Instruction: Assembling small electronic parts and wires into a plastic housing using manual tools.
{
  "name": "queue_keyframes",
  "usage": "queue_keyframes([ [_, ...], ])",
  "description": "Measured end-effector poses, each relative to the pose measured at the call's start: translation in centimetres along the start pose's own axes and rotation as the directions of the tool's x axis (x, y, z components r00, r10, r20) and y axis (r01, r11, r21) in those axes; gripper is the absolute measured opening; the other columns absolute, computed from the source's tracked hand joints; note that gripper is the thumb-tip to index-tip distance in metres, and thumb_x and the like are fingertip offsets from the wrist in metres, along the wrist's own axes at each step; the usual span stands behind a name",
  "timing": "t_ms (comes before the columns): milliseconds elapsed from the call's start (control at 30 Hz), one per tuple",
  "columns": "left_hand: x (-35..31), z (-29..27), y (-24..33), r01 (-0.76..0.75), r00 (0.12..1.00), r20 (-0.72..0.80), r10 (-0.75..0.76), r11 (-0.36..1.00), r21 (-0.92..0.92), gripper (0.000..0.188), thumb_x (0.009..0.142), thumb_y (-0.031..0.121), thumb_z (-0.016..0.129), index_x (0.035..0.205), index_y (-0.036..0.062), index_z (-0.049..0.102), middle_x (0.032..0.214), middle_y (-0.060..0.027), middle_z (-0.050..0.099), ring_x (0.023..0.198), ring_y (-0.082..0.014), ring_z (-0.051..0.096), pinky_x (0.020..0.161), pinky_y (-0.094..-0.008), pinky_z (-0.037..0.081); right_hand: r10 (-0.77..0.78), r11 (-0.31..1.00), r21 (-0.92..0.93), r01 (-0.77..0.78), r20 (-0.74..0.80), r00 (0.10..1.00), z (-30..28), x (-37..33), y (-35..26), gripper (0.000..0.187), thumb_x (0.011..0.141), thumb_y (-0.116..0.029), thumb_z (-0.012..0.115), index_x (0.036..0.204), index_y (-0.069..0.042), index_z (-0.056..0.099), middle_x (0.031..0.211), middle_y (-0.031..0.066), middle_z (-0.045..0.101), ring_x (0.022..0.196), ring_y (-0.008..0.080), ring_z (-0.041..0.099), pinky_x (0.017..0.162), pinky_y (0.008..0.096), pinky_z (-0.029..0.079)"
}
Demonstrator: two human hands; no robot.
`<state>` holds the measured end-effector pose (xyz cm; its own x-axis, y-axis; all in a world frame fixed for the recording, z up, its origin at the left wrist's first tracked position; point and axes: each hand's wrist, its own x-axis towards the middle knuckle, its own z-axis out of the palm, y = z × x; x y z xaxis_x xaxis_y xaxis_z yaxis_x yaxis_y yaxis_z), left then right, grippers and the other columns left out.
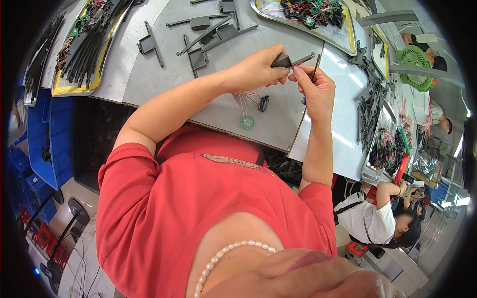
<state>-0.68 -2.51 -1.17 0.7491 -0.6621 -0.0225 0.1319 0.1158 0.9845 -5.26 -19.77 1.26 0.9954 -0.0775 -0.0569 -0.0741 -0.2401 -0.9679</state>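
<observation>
1. Your left hand [266, 64] is closed around a black plastic part [281, 61], thumb and fingers gripping it; the part sits above the worktable [149, 82].
2. Your right hand [315, 85] is just beside it, thumb and fingertips pinched together next to a red wire [302, 61] along the part. A slim dark tool [316, 67] stands up out of this hand; whether the fingertips also grip the wire, you cannot tell from here.
3. Below your left hand, thin wires run down to a green disc [247, 122] and a small black component [264, 103], both nearer your body than the hands.
4. Beyond your left forearm, more black parts lie on the table: one alone [146, 44] to the left, and a loose overlapping group [198, 58] nearer the middle.
5. At the far left, a yellow-edged tray [74, 91] holds long black strips [94, 54]; at the far right, another tray [354, 42] holds tangled wires and green pieces.
6. Farther right are a heap of black parts [370, 107], a green fan [415, 68] and a co-worker in white [370, 218].
</observation>
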Motion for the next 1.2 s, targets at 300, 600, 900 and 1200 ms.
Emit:
queue_keyframes([
  [300, 0.2, -0.2, 0.3, 0.022, 0.999, -0.040, -0.019, 0.997, 0.077, 0.013, 0.086, 0.011, 0.055, 0.092, 0.0027, 0.047, 0.074, -0.0054, 0.058, 0.062, -0.0105, 0.049, 0.055, -0.0260, 0.041, 0.067, 0.977, 0.200, -0.070, 0.023, 0.997, 0.0, 0.4, 0.4, 0.018, 0.084, -0.017, 0.066, 0.090, 0.000, 0.066, 0.073, 0.0051, 0.066, 0.055, 0.0029, 0.046, 0.050, 0.0171, 0.036],
  [600, -0.1, -0.4, 0.6, 0.032, 0.999, 0.012, -0.033, 0.999, 0.025, 0.014, 0.090, 0.016, 0.055, 0.095, 0.0049, 0.047, 0.074, -0.0032, 0.054, 0.058, -0.0069, 0.041, 0.051, -0.0217, 0.034, 0.058, 0.979, 0.193, -0.065, 0.041, 0.997, -0.1, 0.6, 0.5, 0.018, 0.083, -0.016, 0.067, 0.090, 0.000, 0.066, 0.072, 0.0056, 0.065, 0.055, 0.0026, 0.045, 0.049, 0.0166, 0.034],
  [900, 0.2, -0.6, 0.6, -0.029, 0.999, -0.035, 0.037, 0.981, 0.194, 0.013, 0.091, 0.017, 0.054, 0.094, 0.0050, 0.049, 0.069, -0.0006, 0.054, 0.057, -0.0060, 0.043, 0.049, -0.0217, 0.035, 0.039, 0.986, 0.161, -0.033, -0.036, 0.999, 0.8, 0.4, 1.1, 0.015, 0.083, -0.015, 0.066, 0.089, -0.001, 0.065, 0.070, 0.0048, 0.064, 0.054, 0.0023, 0.044, 0.049, 0.0171, 0.034],
  [1200, 0.1, -0.8, 1.3, -0.003, 0.999, -0.039, 0.004, 1.000, 0.016, 0.020, 0.092, 0.012, 0.051, 0.109, 0.0034, 0.048, 0.070, -0.0006, 0.051, 0.056, -0.0047, 0.037, 0.049, -0.0201, 0.032, 0.037, 0.912, 0.398, -0.099, 0.161, 0.986, 0.5, -0.1, 0.5, 0.034, 0.094, -0.017, 0.051, 0.123, -0.001, 0.051, 0.083, 0.0017, 0.058, 0.062, 0.0033, 0.044, 0.052, 0.0184, 0.034],
])
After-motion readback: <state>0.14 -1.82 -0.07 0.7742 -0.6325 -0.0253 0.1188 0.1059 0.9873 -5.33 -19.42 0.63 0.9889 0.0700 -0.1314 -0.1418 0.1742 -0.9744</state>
